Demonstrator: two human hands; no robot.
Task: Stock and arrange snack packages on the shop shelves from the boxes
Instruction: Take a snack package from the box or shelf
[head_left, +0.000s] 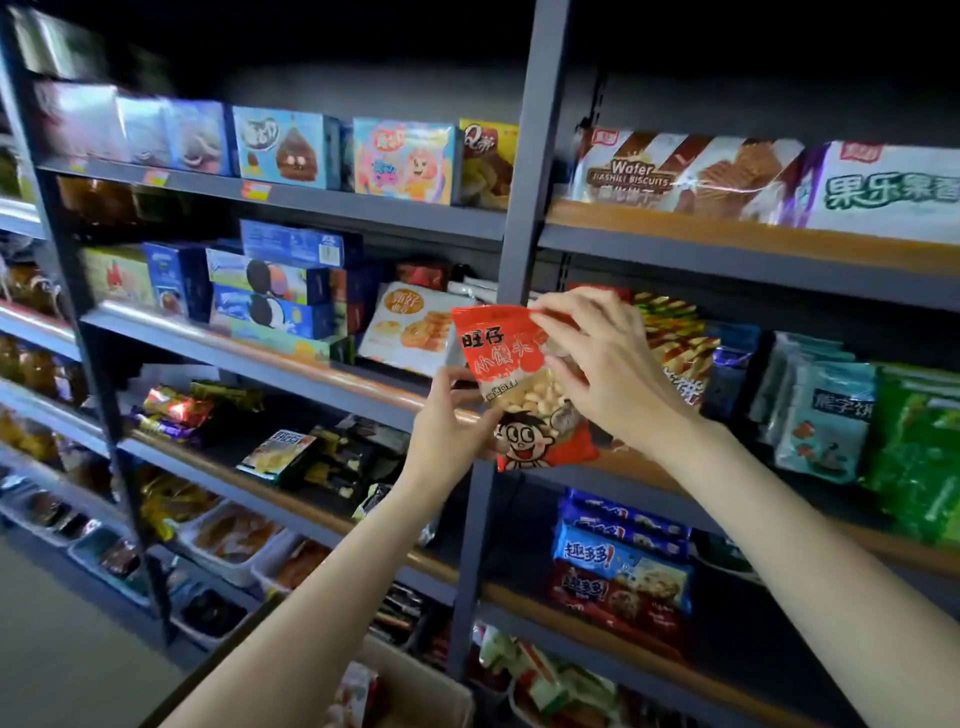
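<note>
I hold a red snack bag (511, 384) with a cartoon face and small round biscuits showing through it, upright in front of the grey shelf post (506, 260). My left hand (452, 426) pinches its lower left edge. My right hand (608, 364) grips its upper right side, fingers curled over the top corner. The bag hangs at the height of the middle shelf (649, 467), in front of striped packets (675, 338). A cardboard box (415, 691) stands open at the bottom, with more red packets inside.
Dark metal shelves with wooden front lips hold boxed biscuits (275, 291), wafer packs (675, 171), teal pouches (826, 415), green bags (914, 457) and blue and red cookie packs (623, 566). Trays of snacks (234, 535) sit low on the left. Floor (52, 649) shows at the lower left.
</note>
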